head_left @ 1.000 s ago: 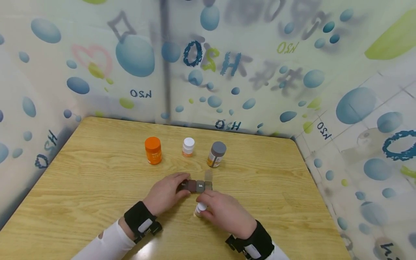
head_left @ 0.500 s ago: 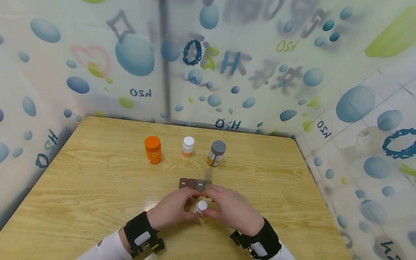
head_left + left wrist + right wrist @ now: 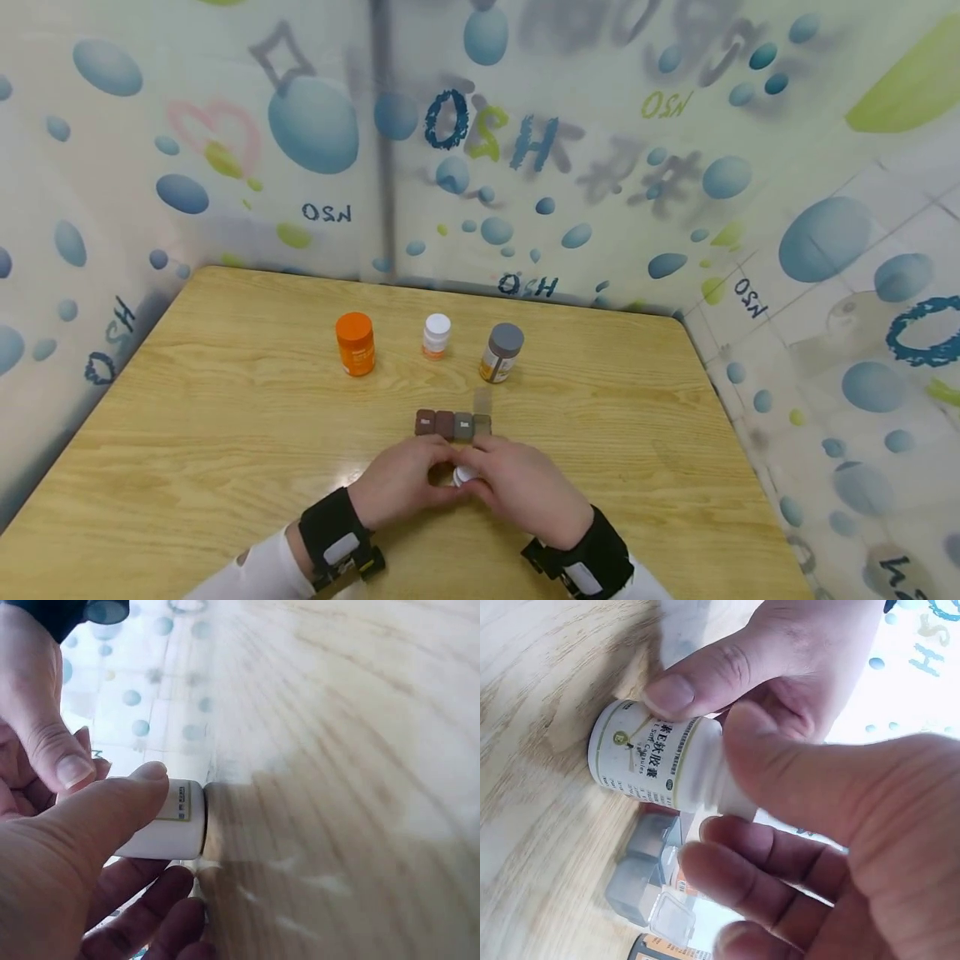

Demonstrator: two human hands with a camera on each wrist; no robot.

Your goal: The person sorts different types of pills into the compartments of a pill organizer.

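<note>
Item: small white bottle (image 3: 641, 754), labelled. Location: just in front of the pill box (image 3: 445, 425), its base apparently on the bench (image 3: 187, 400).

Item: left hand (image 3: 405, 479). Formerly touching the left end of the pill box, a second ago; now in front of it, at the bottle. Grip: narrow, holding the bottle's body, thumb laid along the label, fingers on the far side.

Item: right hand (image 3: 528, 492). Location: in front of the pill box's right end. Grip: narrow, thumb and fingers closed about the white cap (image 3: 462, 476), which showed plainly half a second ago and is now partly covered.

Change of note: one hand at the bottle becomes two, body and cap each with its own grip. Significance, as judged: the work passes from steadying the pill box to handling the bottle's closure. Cap on; whether it is turning cannot be told.

Item: pill box, four compartments in view, brown to grey to olive. Transparent lid (image 3: 482, 401) raised at the right end; contents not discernible. Position unchanged, apart from both hands as far as visible.

Items behind the pill box, all upright, unmoved: orange jar (image 3: 355, 344), to its left; second white bottle (image 3: 437, 336), directly behind; grey-capped jar (image 3: 502, 352), behind the right end.
</note>
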